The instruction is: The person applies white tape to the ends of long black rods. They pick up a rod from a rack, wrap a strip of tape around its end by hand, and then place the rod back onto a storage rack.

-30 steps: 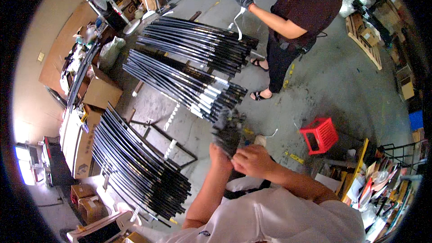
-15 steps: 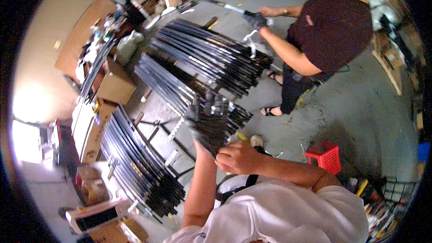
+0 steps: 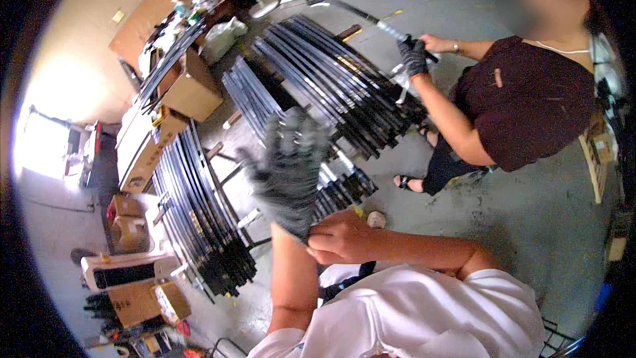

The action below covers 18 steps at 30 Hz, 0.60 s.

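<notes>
My left hand (image 3: 291,149) is raised in front of me in a dark grey knit glove (image 3: 286,189). Its fingers are up and apart, smeared by motion, and nothing is in them. Bare and closed, my right hand (image 3: 344,235) pinches the glove's cuff at my left wrist. Behind the gloved hand lies a middle bundle of black rods (image 3: 252,96), partly hidden by it. A larger bundle of black rods (image 3: 338,79) rests beyond, and another rod bundle (image 3: 205,219) is at the left.
At the right a person (image 3: 530,106) in a dark top holds a long black rod (image 3: 324,0) over the far bundle, one hand gloved. Cardboard boxes (image 3: 195,89) line the left side. A white-framed item (image 3: 126,270) stands lower left, near a small open carton (image 3: 172,301).
My gloved left fingers have spread wider, while my right hand stays at the cuff. The view has shifted, and the red basket is out of sight. The other person's rod shows more of its length.
</notes>
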{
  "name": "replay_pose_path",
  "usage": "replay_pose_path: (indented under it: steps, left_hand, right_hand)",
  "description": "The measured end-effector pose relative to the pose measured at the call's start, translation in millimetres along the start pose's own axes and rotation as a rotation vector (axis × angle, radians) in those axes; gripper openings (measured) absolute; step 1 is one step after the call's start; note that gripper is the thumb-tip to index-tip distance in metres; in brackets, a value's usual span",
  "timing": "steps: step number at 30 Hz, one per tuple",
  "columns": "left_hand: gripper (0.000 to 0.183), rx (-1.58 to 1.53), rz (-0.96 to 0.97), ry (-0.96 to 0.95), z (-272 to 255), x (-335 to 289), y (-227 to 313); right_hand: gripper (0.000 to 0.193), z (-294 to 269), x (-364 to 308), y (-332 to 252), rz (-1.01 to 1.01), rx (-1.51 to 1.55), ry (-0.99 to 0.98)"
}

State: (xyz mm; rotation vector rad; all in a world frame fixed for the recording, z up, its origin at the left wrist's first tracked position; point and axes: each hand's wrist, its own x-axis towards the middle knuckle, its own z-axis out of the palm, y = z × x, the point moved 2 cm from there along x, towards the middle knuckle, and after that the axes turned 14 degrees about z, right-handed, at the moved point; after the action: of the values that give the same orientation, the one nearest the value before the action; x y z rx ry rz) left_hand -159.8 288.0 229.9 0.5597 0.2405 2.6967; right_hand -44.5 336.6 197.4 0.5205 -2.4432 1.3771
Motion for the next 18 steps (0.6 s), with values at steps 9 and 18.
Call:
replay_pose_path:
  steps: [9, 18]
  left_hand:
    - [0.069, -0.162, -0.227, -0.304, 30.6, -44.3, 14.0]
    - [0.065, 0.047, -0.646, -0.036, 5.5, -100.4, 15.8]
  right_hand:
    - [0.040, -14.4, 9.3, 42.3, 0.789, 1.454, -0.309]
    - [0.026, -2.8, 12.3, 20.9, 0.540, 1.410, -0.765]
